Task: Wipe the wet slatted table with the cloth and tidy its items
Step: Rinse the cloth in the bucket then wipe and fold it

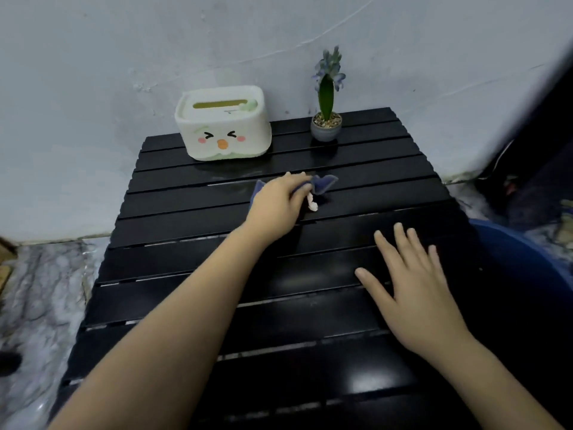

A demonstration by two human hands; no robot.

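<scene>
I see the cloth (322,184) bunched up on the middle slats of the table, a small blue rag with a pointed corner sticking out to the right and a pale pinkish tag or loop hanging from its near side. Most of it is hidden under my left hand (276,203), which is closed over it, fingers curled around the fabric and pressing it to the wood. I can also make out a strip of blue showing on the far left side of that hand.

The slatted table (192,308) is black and glossy, with narrow gaps between the boards; sheen and pale reflections lie across several slats, most clearly near the bottom right and just in front of the tissue box.

My right hand (412,283) lies open and flat on the slats nearer to me, fingers spread, palm down, holding nothing, well apart from the cloth.

At the far edge, the white tissue box (221,124) with a cartoon face stands at the left. Beside it to the right sits a potted plant (327,119) with blue flowers in a small grey pot. A blue basin (533,268) shows past the table's right side.
</scene>
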